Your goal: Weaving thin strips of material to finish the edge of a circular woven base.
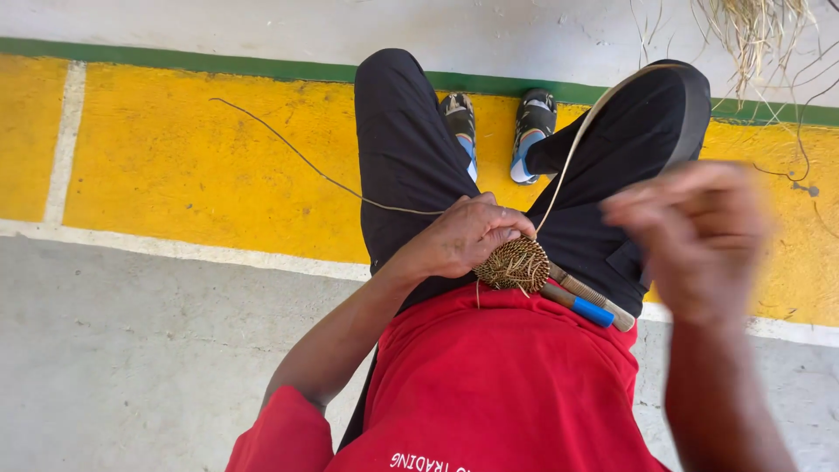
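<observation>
My left hand [463, 234] grips a small round coiled woven disc of straw [516, 264] against my lap. A bundle of fibre with a blue-wrapped section [591, 308] sticks out from the disc toward the right. A long thin strand [297, 156] trails off to the left over the yellow floor. Another pale strand [572, 149] runs up from the disc across my right knee. My right hand [695, 236] is raised close to the camera, blurred, with fingers pinched together; whether it holds the strand's end is unclear.
I sit with black trousers [406, 149] and a red shirt [498, 385]; two shoes [498, 127] rest by a green stripe [218, 63]. A pile of dry straw [756, 31] lies at the top right. Yellow painted floor [175, 166] and grey concrete [131, 350] surround me.
</observation>
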